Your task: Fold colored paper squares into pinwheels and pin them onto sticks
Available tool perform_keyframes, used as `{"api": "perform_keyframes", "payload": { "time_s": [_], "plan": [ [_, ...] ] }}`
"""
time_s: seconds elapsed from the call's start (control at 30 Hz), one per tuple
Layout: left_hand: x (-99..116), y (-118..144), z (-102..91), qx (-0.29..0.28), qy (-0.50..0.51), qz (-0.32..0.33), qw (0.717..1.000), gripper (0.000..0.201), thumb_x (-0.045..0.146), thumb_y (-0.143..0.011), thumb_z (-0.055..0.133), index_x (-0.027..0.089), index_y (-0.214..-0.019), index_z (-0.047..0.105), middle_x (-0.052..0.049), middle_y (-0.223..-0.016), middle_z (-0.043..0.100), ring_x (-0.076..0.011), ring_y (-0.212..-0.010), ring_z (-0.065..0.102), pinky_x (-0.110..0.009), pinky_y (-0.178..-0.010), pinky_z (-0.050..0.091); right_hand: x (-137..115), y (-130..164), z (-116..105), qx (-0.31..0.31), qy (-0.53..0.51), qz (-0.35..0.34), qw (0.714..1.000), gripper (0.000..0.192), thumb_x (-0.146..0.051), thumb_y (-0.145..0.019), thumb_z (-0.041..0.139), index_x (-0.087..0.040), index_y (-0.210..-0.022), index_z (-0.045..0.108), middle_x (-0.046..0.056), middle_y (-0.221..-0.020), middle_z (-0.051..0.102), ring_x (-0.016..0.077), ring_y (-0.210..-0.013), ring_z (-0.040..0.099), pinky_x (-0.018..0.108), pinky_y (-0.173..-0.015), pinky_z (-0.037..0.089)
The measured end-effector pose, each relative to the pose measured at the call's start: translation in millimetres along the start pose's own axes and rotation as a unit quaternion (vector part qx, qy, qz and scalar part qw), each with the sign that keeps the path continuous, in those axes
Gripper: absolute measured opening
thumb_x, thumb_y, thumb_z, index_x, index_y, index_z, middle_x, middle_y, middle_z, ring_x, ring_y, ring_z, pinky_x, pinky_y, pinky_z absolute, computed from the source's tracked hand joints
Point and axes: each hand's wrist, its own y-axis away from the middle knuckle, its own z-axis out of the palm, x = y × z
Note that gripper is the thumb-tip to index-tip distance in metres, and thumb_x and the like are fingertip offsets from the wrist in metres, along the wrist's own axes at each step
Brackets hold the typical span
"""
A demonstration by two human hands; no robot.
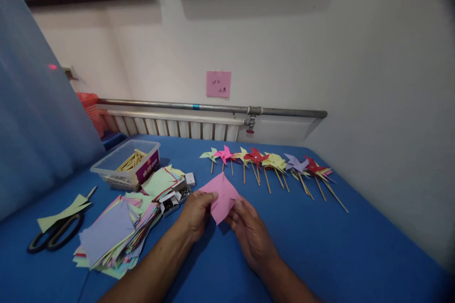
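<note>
A pink paper square [222, 197] is held up over the blue table, one corner pointing away from me and one toward me. Slits seem to run in from its corners. My left hand [197, 210] pinches its left side, thumb on top. On the right side, my right hand [247, 227] grips the edge between thumb and fingers. Left of my left hand are small open boxes of metal pins [170, 203]. Beyond the square stands a row of finished paper pinwheels [256, 156] on thin sticks, in several colours.
Left of my arms lies a stack of coloured paper squares [110, 232], and farther left black-handled scissors [57, 236] under green paper strips. A clear plastic box [103, 170] holds wooden sticks. A radiator [177, 128] and pipe [291, 112] run along the wall behind the table.
</note>
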Motion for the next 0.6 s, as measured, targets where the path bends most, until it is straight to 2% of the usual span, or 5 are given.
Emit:
{"api": "perform_keyframes", "payload": {
  "time_s": [0.17, 0.3, 0.43, 0.6],
  "plan": [
    [2.9, 0.6, -1.9, -0.021, 0.024, 0.011, 0.999, 0.035, 0.038, -0.061, 0.099, 0.013, -0.063, 0.075, -0.004, -0.059, 0.068, -0.0136, -0.055, 0.055, -0.028, -0.061, 0.044, 7.6, 7.1, 7.5, -0.038, -0.008, 0.042, 0.998, 0.053, -0.066, -0.083, 0.092, -0.027, -0.118, 0.082, 0.010, -0.144, 0.077, 0.0335, -0.137, 0.067, 0.052, -0.123, 0.045],
    [1.9, 3.3, 0.0, -0.038, 0.020, -0.003, 0.999, 0.036, 0.040, -0.063, 0.098, 0.012, -0.065, 0.076, -0.007, -0.062, 0.071, -0.0160, -0.057, 0.059, -0.030, -0.064, 0.046, 11.4, 12.5, 13.3, -0.050, 0.001, 0.040, 0.998, 0.053, -0.063, -0.083, 0.093, -0.029, -0.121, 0.082, 0.009, -0.139, 0.079, 0.0328, -0.140, 0.065, 0.052, -0.123, 0.045],
    [-3.5, 6.2, 4.9, -0.040, -0.004, -0.006, 0.999, 0.036, 0.041, -0.064, 0.097, 0.011, -0.064, 0.075, -0.009, -0.064, 0.073, -0.0162, -0.058, 0.058, -0.031, -0.066, 0.046, 18.5, 9.3, 10.7, 0.007, 0.004, -0.002, 1.000, 0.054, -0.059, -0.079, 0.097, -0.027, -0.120, 0.082, 0.009, -0.130, 0.082, 0.0335, -0.130, 0.071, 0.051, -0.116, 0.051],
    [-9.6, 10.2, 14.8, -0.012, -0.021, -0.004, 1.000, 0.040, 0.041, -0.056, 0.099, 0.010, -0.071, 0.079, -0.009, -0.066, 0.074, -0.0159, -0.060, 0.059, -0.030, -0.065, 0.046, 22.9, 0.5, 2.2, 0.074, 0.036, -0.033, 0.996, 0.061, -0.055, -0.078, 0.097, -0.023, -0.127, 0.080, 0.011, -0.116, 0.085, 0.0354, -0.122, 0.074, 0.050, -0.108, 0.056]
  ]
}}
